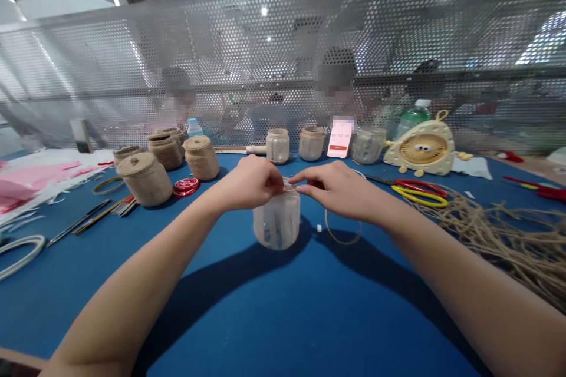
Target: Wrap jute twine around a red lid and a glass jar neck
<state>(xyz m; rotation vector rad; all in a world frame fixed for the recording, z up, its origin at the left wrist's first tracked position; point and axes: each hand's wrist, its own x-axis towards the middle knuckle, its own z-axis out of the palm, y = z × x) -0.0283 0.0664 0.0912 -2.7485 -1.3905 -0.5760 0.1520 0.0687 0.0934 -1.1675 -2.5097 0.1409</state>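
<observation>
We locate the whitish jar [277, 227] upright beneath the left grip [253, 181], curled at its rim, and right grip [333, 187], thumb and forefinger close together there; we cannot tell whether either grasps anything; beyond the right grip stands a phone [340, 138]

a blue table [309, 324] carries a cloudy jar [276, 227] at its middle. from there: two jars [277, 147] near 12 o'clock, a phone [338, 144] at 1, a fan [423, 150] at 2, scissors [420, 188] between 2 and 3, twine [508, 247] at 3, a white ring [39, 243] at 9, brushes [126, 206] between 9 and 10, wrapped jars [148, 182] and a red disc [186, 187] at 10.
</observation>
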